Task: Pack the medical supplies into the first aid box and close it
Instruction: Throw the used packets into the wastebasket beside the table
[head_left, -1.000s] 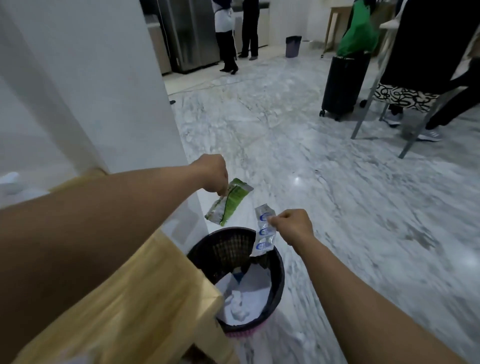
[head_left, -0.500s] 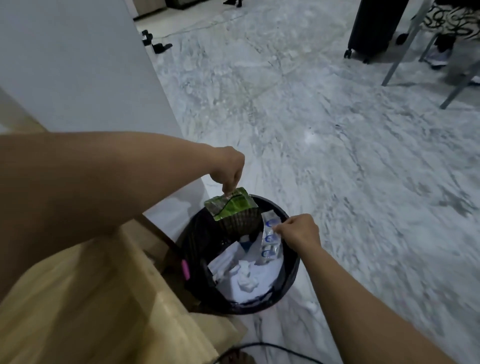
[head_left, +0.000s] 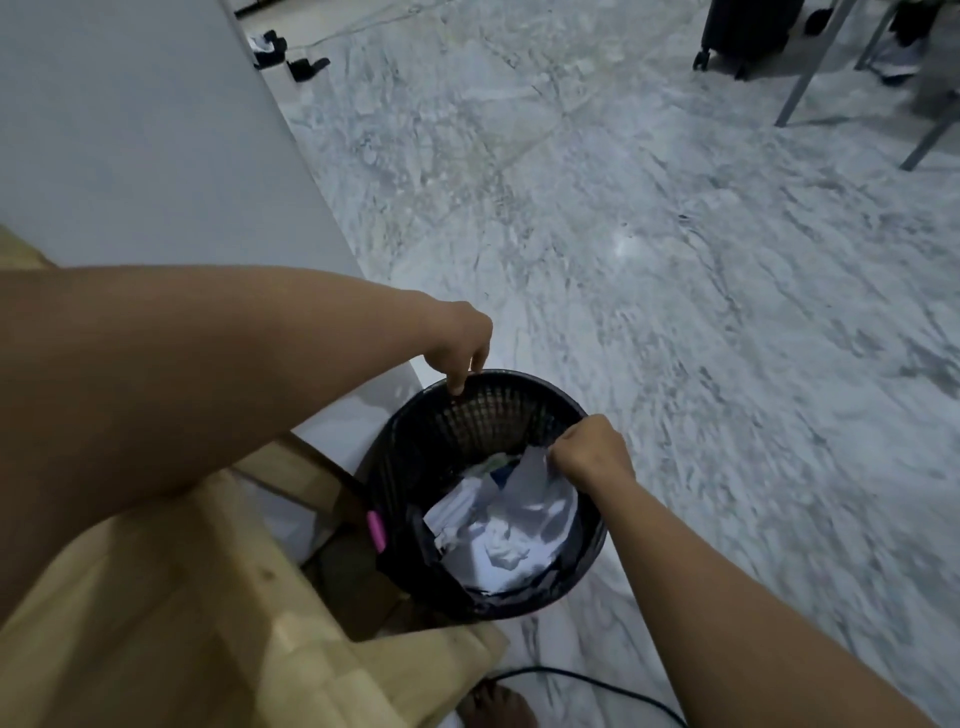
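My left hand (head_left: 460, 348) hangs over the far rim of a black mesh waste basket (head_left: 415, 467), fingers pointing down, with nothing in it. A green wrapper (head_left: 494, 460) lies inside the basket among white crumpled paper (head_left: 506, 535). My right hand (head_left: 592, 456) is over the basket's right side with its fingers curled. Its fingertips meet the top edge of a white sheet (head_left: 532, 475); I cannot tell whether it grips it. The first aid box is not in view.
A light wooden table (head_left: 171, 613) fills the lower left, beside a white wall (head_left: 156, 130). A black cable (head_left: 587, 680) runs over the grey marble floor (head_left: 675, 260). Far off stand a black suitcase (head_left: 743, 26) and metal chair legs (head_left: 810, 67).
My view tilted further down onto the basket. My left hand let go of the green wrapper, which dropped in. The blue-and-white wrapper no longer shows at my right hand.
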